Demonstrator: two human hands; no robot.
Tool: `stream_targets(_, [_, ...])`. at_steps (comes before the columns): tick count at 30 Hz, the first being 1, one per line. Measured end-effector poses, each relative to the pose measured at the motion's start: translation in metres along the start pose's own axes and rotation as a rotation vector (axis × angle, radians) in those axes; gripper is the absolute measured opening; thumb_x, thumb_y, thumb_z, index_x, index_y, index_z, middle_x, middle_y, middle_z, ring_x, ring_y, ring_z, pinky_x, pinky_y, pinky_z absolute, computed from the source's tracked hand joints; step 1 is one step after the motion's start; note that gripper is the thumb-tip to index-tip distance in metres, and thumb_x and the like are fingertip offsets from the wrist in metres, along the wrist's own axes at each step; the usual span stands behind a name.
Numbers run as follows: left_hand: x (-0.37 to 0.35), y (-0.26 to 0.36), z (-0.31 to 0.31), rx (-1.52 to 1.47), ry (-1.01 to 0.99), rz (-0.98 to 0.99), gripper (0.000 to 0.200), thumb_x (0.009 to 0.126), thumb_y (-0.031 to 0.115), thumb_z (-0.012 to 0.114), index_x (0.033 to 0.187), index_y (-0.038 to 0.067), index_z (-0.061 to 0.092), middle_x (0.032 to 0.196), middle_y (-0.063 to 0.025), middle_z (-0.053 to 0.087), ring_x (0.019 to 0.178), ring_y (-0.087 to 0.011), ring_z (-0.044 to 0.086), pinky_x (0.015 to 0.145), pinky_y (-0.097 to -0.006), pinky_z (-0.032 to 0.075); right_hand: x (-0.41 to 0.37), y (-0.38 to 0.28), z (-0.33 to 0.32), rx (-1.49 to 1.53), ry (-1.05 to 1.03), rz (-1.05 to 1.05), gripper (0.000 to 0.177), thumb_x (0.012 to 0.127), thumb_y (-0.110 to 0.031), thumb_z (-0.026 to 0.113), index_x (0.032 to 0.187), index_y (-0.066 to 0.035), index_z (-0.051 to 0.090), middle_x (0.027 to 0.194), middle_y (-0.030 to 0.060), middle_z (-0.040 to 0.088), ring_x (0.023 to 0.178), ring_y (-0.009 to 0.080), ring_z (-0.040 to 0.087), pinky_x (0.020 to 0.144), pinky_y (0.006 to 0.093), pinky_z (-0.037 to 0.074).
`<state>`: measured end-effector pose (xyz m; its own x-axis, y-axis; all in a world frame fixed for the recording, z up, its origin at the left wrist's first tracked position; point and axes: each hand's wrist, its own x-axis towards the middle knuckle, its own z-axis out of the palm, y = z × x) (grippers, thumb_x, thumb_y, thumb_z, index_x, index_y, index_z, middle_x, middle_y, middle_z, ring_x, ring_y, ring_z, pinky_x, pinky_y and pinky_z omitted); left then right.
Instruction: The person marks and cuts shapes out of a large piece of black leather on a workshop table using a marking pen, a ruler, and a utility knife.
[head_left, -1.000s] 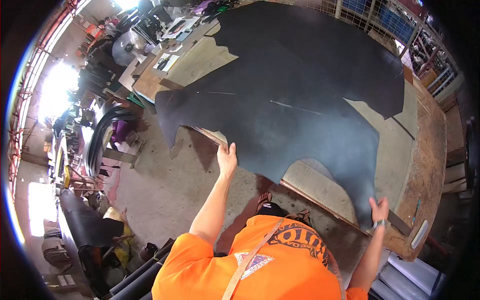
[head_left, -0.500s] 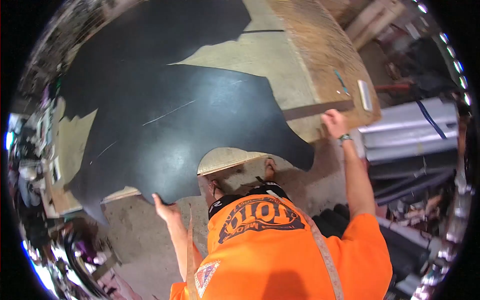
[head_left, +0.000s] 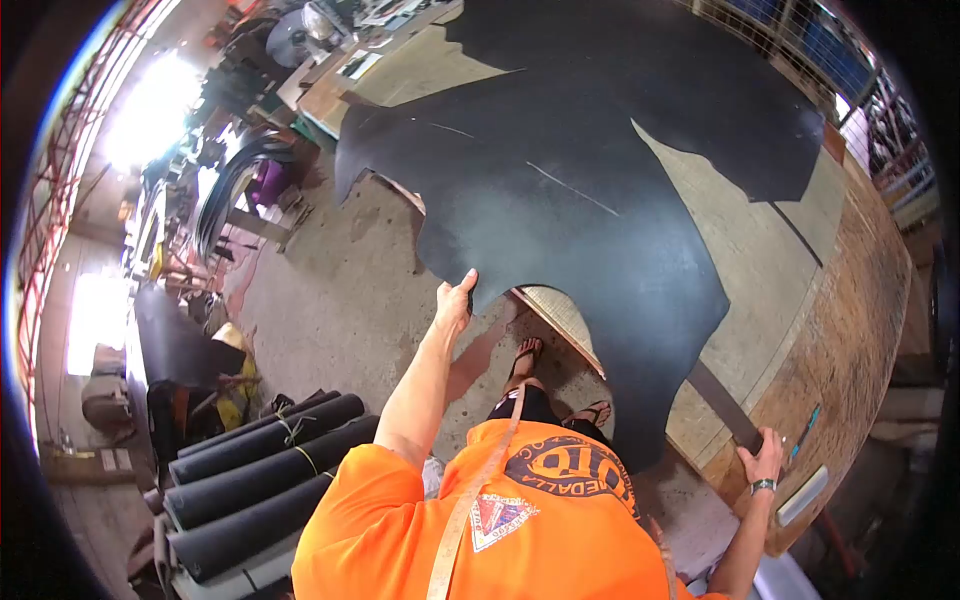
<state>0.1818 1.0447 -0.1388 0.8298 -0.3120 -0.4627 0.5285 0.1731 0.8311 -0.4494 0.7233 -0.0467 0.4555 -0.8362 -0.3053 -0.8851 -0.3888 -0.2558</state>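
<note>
At the near edge of the desk (head_left: 850,330), the left hand (head_left: 456,303) has the rim of a big dark hide (head_left: 560,200) pinched, thumb on top, other fingers tucked underneath where you can't really see them. The right hand (head_left: 763,459) is over by the desk's corner, loosely curled at the end of a dark strip (head_left: 722,402); can't tell if it's actually gripping it. The hide covers a lot of the desk and droops off the front, its lowest flap partly behind the orange shirt (head_left: 480,520). Its far side gets cut off at the top of the view. Near the right hand there's a thin teal thing (head_left: 805,432), too small to make out, and a pale bar (head_left: 802,496).
</note>
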Motion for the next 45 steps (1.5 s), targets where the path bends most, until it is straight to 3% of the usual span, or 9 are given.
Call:
stream_targets(7, [-0.033,0.042,0.009,0.632,0.236,-0.121,0.046,0.085,0.024,0.084,0.112,-0.009,0.065,0.103,-0.0151,0.072,0.097,-0.0292,0.070,0.081,-0.0442,0.057,0.019,0.024,-0.009,-0.006,0.125,-0.187,0.055,0.069,-0.014,0.085,0.114,-0.002,0.057,0.110,0.0195,0.060,0.107,0.0419,0.056,0.089,0.0493,0.047])
stream_targets(10, [-0.013,0.040,0.025,1.328,0.761,0.247,0.088,0.088,0.054,0.070,0.144,-0.008,0.042,0.143,-0.0342,0.049,0.141,-0.0472,0.036,0.115,-0.0522,0.033,0.026,0.010,-0.019,-0.070,0.088,-0.149,0.054,0.067,-0.015,0.087,0.110,-0.002,0.055,0.107,0.0187,0.060,0.105,0.0414,0.056,0.088,0.0493,0.048])
stream_targets(14, [0.075,0.077,0.116,1.586,0.175,0.947,0.072,0.090,0.045,0.069,0.141,-0.003,0.050,0.145,-0.0320,0.048,0.142,-0.0446,0.037,0.119,-0.0490,0.030,0.031,-0.001,-0.021,-0.168,0.066,-0.015,0.060,0.060,-0.012,0.092,0.105,-0.004,0.053,0.105,0.0165,0.058,0.105,0.0405,0.056,0.088,0.0472,0.049])
stream_targets(17, [0.160,0.084,0.210,1.628,-0.211,0.966,0.077,0.093,0.053,0.063,0.148,0.003,0.045,0.160,-0.0210,0.034,0.152,-0.0404,0.024,0.122,-0.0531,0.024,0.033,-0.005,-0.022,-0.189,0.026,0.029,0.062,0.059,-0.014,0.092,0.105,-0.005,0.052,0.105,0.0174,0.058,0.104,0.0414,0.057,0.085,0.0494,0.049])
stream_targets(28, [0.386,0.144,0.352,1.765,-0.046,1.079,0.112,0.067,0.085,0.068,0.137,-0.002,0.057,0.138,-0.0232,0.056,0.130,-0.0372,0.052,0.108,-0.0475,0.044,0.029,-0.027,-0.035,-0.362,-0.106,0.400,0.066,0.061,-0.006,0.088,0.116,-0.008,0.052,0.125,0.0174,0.057,0.120,0.0400,0.055,0.097,0.0467,0.051])
stream_targets(33, [0.413,0.158,0.365,1.388,0.023,0.958,0.076,0.072,0.075,0.074,0.084,0.001,0.070,0.090,-0.0184,0.073,0.087,-0.0390,0.069,0.078,-0.0473,0.053,0.026,0.001,-0.023,-0.510,-0.056,0.358,0.066,0.061,-0.004,0.086,0.117,-0.008,0.053,0.122,0.0175,0.060,0.119,0.0376,0.057,0.096,0.0456,0.051])
stream_targets(35, [0.381,0.182,0.370,0.898,0.040,1.137,0.066,0.080,0.058,0.079,0.061,0.001,0.052,0.056,-0.0073,0.053,0.053,-0.0246,0.048,0.056,-0.0407,0.043,0.028,-0.009,-0.039,-0.489,-0.049,0.390,0.065,0.061,-0.005,0.086,0.117,-0.007,0.053,0.124,0.0170,0.060,0.119,0.0366,0.057,0.097,0.0448,0.051])
stream_targets(39, [0.315,0.238,0.344,0.423,-0.025,1.437,0.062,0.088,0.045,0.077,0.063,0.005,0.037,0.060,-0.0025,0.035,0.057,-0.0183,0.034,0.054,-0.0386,0.035,0.065,-0.062,-0.109,-0.480,-0.050,0.426,0.067,0.059,-0.008,0.087,0.117,-0.007,0.054,0.128,0.0171,0.059,0.125,0.0358,0.055,0.102,0.0450,0.050])
stream_targets(45, [0.262,0.240,0.292,0.241,0.093,1.433,0.081,0.076,0.083,0.064,0.071,0.006,0.039,0.070,-0.0033,0.039,0.063,-0.0183,0.040,0.059,-0.0309,0.034,0.145,-0.066,-0.275,-0.685,0.206,0.312,0.072,0.061,0.008,0.073,0.128,-0.007,0.053,0.136,0.0192,0.055,0.132,0.0377,0.050,0.107,0.0459,0.047])
